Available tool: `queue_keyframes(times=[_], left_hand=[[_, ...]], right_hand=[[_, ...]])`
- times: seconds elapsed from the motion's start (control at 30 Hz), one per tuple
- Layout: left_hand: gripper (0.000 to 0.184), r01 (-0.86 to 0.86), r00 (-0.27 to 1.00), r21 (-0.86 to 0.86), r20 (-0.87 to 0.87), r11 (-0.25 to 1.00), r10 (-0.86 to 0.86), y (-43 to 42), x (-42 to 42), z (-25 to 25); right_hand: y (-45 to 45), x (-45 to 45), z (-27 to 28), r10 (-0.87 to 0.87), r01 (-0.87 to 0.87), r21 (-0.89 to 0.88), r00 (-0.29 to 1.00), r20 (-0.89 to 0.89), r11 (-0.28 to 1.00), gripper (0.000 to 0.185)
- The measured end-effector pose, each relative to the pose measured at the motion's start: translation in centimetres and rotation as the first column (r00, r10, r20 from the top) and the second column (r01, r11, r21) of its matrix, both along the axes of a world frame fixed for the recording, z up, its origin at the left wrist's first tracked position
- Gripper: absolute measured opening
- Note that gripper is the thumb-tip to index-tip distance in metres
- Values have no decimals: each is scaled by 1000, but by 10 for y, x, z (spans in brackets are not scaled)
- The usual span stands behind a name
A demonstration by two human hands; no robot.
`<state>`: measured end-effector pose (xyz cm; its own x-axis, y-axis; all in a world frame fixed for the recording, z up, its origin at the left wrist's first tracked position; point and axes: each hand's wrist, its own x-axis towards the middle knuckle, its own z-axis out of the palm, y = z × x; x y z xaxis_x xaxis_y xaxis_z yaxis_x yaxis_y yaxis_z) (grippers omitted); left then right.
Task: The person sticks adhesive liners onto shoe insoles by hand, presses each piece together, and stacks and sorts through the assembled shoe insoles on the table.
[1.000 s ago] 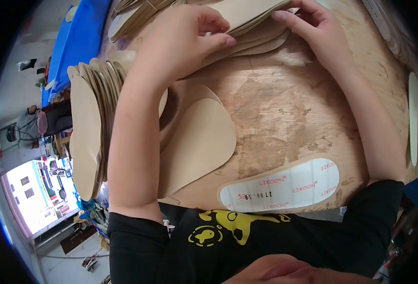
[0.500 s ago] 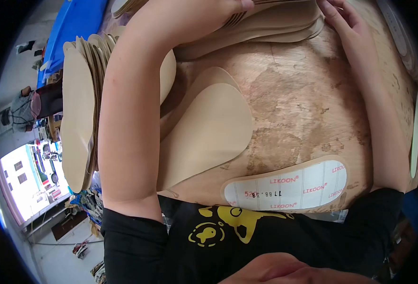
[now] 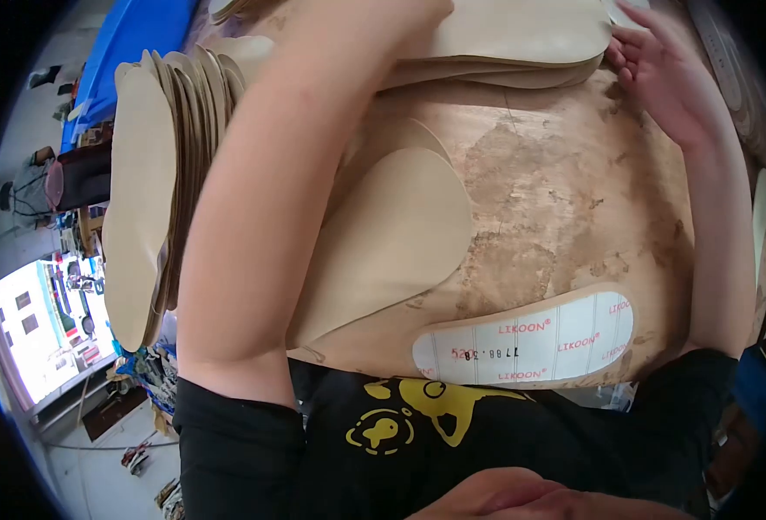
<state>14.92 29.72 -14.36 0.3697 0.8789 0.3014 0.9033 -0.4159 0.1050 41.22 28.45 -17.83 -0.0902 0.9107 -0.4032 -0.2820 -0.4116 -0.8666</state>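
A pile of tan insole-shaped sheets (image 3: 521,35) lies at the top edge of the head view. My left hand (image 3: 430,10) is at its left end, mostly cut off by the frame edge, its fingers hidden. Beside the pile's right end is my right hand (image 3: 660,74), with one finger stretched out and the others loosely bent near the sheets' edge. Two more tan sheets overlap on the board, the upper sheet (image 3: 400,225) partly covered by my left forearm.
Many tan sheets stand on edge in a row (image 3: 144,199) at the left. Near my body, an insole piece with white LIKOON backing (image 3: 530,338) lies on the stained wooden board (image 3: 565,208). Blue sheeting (image 3: 136,61) is at the upper left; a pale strip (image 3: 761,217) lies far right.
The sheets between my hands were fanned and tilted; now the top one lies broad face up. My right hand has shifted right and its fingers have spread. My left forearm has swung slightly right.
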Motion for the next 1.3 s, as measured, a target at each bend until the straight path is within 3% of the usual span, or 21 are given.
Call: queue_keyframes(times=[0.03,0.1,0.27,0.37,0.4,0.47,0.5,0.57,0.63,0.73,0.83,0.9,0.97,1.07,1.17,1.23,1.27,1.3], left_hand=[[36,-22,1000,-74,-20,997,20,-3,2,7],[40,-42,999,-603,-42,797,21,25,1,31],[44,71,995,-626,95,777,-14,24,-10,20],[44,184,977,-655,202,733,-65,33,-10,12],[44,225,969,-662,231,715,-92,37,-8,11],[46,395,887,-680,456,617,-65,39,0,14],[47,492,822,-643,564,587,-72,39,6,17],[50,678,649,-511,754,528,-103,37,17,21],[56,791,495,-393,861,468,-114,26,28,41],[62,947,242,-233,970,219,-14,-2,40,75],[86,991,80,-78,997,113,-15,-35,37,88],[89,987,61,-45,993,157,-102,-58,30,86],[97,954,56,-7,986,298,-156,-86,23,75],[100,917,-165,116,981,381,99,-135,12,48],[92,886,-344,195,885,420,315,-185,-9,31],[83,880,-386,191,821,434,421,-213,-24,27],[78,879,-400,186,790,440,464,-225,-30,25],[74,877,-410,179,762,445,501,-235,-37,23]], right_hand=[[0,2,-6,64,-64,46,998,8,997,19],[-7,-12,1,68,-70,16,994,87,997,22],[-19,-34,13,84,-99,92,984,154,991,33],[-17,-32,16,-28,-6,107,950,310,994,36],[-22,-33,22,-115,60,206,956,269,977,37],[-29,-28,44,-242,179,322,955,169,930,38],[-25,-17,53,-283,228,345,952,118,910,39],[-8,39,70,-128,198,351,969,-211,915,34],[-19,61,103,-127,207,431,970,-207,878,30],[-94,-15,178,-259,137,674,962,85,726,27],[-110,-19,212,-185,-30,765,963,194,644,29],[-127,-32,233,-160,-67,774,964,213,629,29],[-142,-55,247,-93,-108,679,963,252,726,47],[-166,-89,246,107,-213,437,961,255,874,70],[-200,-118,201,267,-304,477,953,146,824,85],[-237,-143,158,178,-292,636,955,238,714,75],[-251,-153,135,125,-329,731,939,320,598,83],[-261,-160,123,104,-296,701,947,304,649,102]])
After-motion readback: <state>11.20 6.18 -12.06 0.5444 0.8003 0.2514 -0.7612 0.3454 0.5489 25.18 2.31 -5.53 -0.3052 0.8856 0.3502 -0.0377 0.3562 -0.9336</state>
